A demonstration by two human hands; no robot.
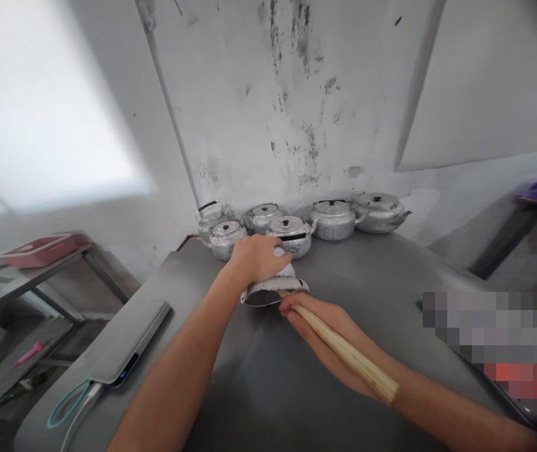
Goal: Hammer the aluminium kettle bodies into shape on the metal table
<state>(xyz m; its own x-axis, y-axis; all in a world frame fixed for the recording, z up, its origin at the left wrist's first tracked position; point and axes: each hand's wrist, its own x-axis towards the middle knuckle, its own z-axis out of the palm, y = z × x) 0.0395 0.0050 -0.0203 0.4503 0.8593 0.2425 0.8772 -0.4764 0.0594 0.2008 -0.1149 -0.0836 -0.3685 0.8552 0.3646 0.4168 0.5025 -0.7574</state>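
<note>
My left hand (258, 256) is wrapped over the top of a small aluminium vessel (281, 285), perhaps a kettle. The vessel is tipped with its mouth facing me, and its pale rim shows small dark dots near the ends. My right hand (313, 317) grips a pale wooden stick (344, 351). The stick's thin end reaches the vessel's mouth, while its thick squared end lies back over my right forearm. Just beyond my left hand stands a lidded aluminium kettle (292, 233). My left hand and arm hide part of the vessel.
Several more aluminium kettles (334, 223) line the back of the grey table (268, 402) by the stained wall. A silver power bank (132, 339) with cables lies at the left. A pink tray (37, 251) sits on a side table. The right edge is pixelated.
</note>
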